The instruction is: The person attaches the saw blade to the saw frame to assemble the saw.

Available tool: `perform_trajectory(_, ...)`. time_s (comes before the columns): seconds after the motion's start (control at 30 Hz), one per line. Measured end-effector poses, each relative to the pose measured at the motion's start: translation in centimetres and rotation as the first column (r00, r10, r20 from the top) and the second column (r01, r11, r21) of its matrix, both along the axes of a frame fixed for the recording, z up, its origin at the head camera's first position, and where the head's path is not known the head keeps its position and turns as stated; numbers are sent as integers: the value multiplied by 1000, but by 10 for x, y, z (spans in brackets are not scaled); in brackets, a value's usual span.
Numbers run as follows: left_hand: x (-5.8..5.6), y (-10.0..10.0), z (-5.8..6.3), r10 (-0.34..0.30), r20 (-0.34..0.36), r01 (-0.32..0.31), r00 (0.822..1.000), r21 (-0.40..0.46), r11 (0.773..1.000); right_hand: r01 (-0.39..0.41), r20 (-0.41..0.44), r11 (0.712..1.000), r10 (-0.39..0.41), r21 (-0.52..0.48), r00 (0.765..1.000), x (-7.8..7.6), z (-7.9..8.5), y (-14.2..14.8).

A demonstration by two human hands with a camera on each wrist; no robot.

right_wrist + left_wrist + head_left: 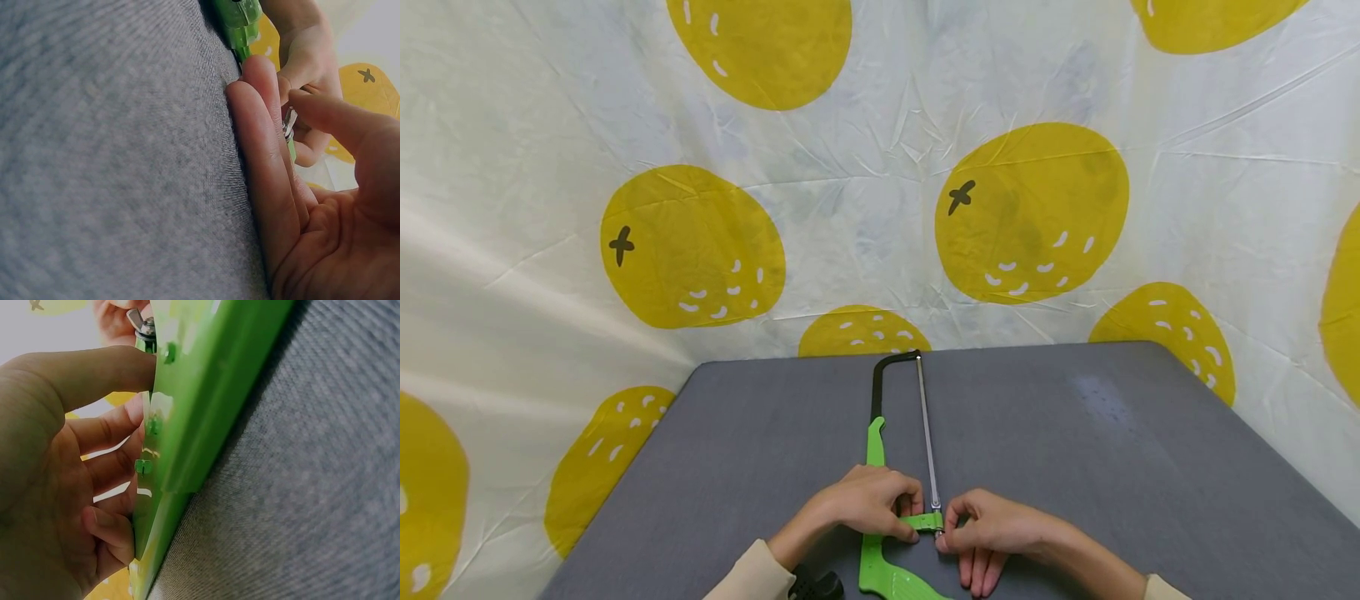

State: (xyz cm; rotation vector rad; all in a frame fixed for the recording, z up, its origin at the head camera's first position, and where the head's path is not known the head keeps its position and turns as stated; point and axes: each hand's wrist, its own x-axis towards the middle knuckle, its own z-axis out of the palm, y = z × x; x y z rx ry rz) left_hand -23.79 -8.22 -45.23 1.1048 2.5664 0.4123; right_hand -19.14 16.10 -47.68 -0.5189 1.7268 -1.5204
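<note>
A hacksaw (pixel 875 446) with a green handle and black front frame lies on the grey surface, its thin blade (pixel 927 425) running away from me. My left hand (pixel 872 500) grips the green frame near the blade's near end, thumb and fingers on either side of the green crosspiece (pixel 922 522). At the blade's near end sits a metal wing nut (pixel 137 324), seen in the left wrist view. Thumb and index finger of my right hand (pixel 1000 529) pinch this wing nut; the other fingers stretch down along the surface. Those fingers partly hide the nut in the right wrist view.
The hacksaw lies on a grey fabric-covered table (pixel 1037 433). Behind and beside it hangs a white sheet (pixel 865 233) with yellow fruit prints. A small black object (pixel 816 585) shows by the left wrist at the bottom edge.
</note>
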Motion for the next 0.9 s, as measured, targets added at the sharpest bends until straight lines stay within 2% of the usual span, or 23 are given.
perform_trajectory(0.9, -1, 0, -1, -3, 7, 3, 1000, -10, 1000, 32, -2, 999, -32, 25, 999, 2, 1, -2)
